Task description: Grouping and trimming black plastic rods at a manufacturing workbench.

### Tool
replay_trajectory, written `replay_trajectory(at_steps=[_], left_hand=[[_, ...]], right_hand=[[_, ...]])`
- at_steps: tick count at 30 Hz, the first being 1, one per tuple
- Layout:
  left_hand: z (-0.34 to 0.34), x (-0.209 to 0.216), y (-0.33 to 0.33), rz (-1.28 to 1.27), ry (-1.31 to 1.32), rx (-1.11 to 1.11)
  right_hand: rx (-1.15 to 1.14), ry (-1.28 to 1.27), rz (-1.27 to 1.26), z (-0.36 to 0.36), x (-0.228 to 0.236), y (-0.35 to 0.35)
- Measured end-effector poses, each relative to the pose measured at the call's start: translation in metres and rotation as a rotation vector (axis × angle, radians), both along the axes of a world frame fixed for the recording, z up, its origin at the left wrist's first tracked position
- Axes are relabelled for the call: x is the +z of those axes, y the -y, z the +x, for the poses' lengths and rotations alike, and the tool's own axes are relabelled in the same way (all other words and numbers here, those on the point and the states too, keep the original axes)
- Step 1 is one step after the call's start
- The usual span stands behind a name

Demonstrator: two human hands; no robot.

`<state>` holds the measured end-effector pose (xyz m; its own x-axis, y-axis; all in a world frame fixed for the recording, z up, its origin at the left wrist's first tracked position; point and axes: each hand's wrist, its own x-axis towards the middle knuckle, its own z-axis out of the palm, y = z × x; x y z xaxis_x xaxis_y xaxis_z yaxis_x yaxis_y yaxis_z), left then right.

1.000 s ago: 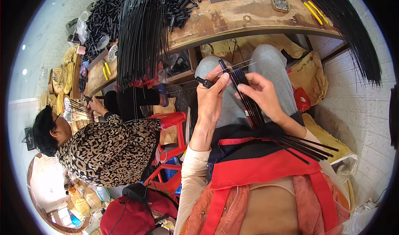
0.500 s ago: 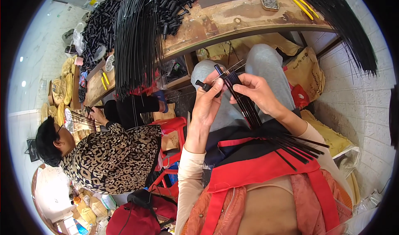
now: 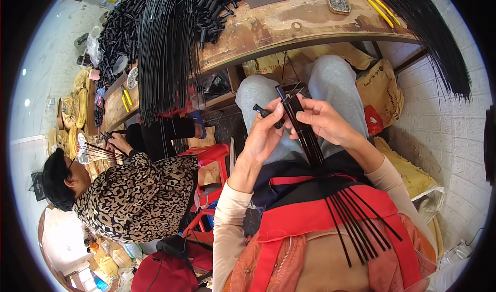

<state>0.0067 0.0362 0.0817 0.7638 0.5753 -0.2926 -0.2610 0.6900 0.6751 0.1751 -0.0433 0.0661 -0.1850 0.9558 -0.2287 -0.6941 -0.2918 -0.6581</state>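
Observation:
Over my lap, my right hand (image 3: 330, 124) is closed round a bundle of slim black rods (image 3: 309, 143) that looks like umbrella ribs. The rods run down toward my waist, and black rod ends (image 3: 359, 225) fan out over my red and black apron (image 3: 299, 214). My left hand (image 3: 262, 136) is closed on a short black cylindrical plastic piece (image 3: 262, 111), its knobbed end poking out past the thumb. The left fingertips meet the upper end of the bundle, where a dark tube (image 3: 280, 92) sticks up. Exactly how the fingers touch the rods there is hidden.
Ahead stands a worn wooden bench (image 3: 299, 21) with a heap of black plastic parts (image 3: 212, 13), hanging black rods (image 3: 168, 59), a small tray (image 3: 338, 2) and yellow-handled pliers (image 3: 381, 12). A co-worker (image 3: 137, 196) sits at left near a red stool (image 3: 209, 155). A white brick wall (image 3: 444, 147) borders the right.
The rod ends on my apron have swung downward and spread into a wider fan. Both hands have moved slightly right and down, still holding the same things.

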Motion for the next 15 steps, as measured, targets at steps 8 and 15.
replay_trajectory(at_steps=[8, 15], left_hand=[[0.016, -0.001, 0.003, 0.111, -0.019, 0.148], [0.038, 0.051, -0.055, 0.625, -0.133, -0.089]], right_hand=[[-0.110, 0.059, 0.133, -0.010, -0.004, 0.006], [-0.129, 0.164, 0.140, -0.018, 0.008, 0.011]])
